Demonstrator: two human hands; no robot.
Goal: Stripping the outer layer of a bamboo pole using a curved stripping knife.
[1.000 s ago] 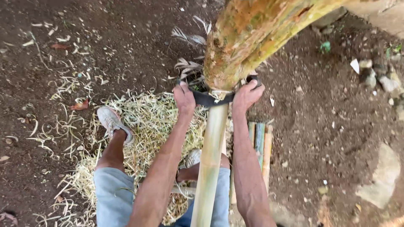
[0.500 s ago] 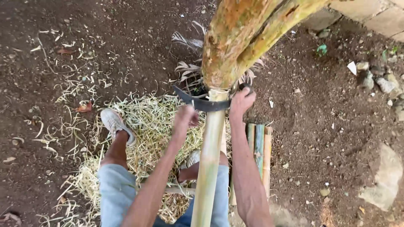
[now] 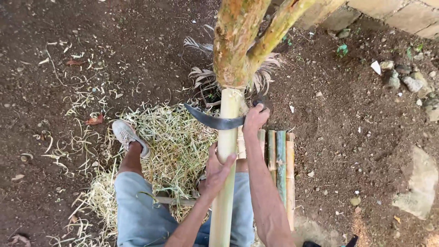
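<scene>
Scraping the bamboo pole

My left hand [image 3: 216, 170] wraps the bamboo pole [image 3: 225, 183]; at one o'clock my right hand [image 3: 254, 119] grips the curved blade [image 3: 211, 120] across it.

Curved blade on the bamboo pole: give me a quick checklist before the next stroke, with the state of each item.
1. Right hand grips the curved blade at its handle end: ok.
2. Left hand wraps the bamboo pole below the blade, apart from the edge: ok.
3. Blade lies across the pole: ok.
4. Pole's top butts against the tree trunk: ok; whether it is wedged firmly, cannot tell.
5. Shoe sits left of the pole on the shavings: ok.
6. Blade sharpness: cannot tell.
</scene>
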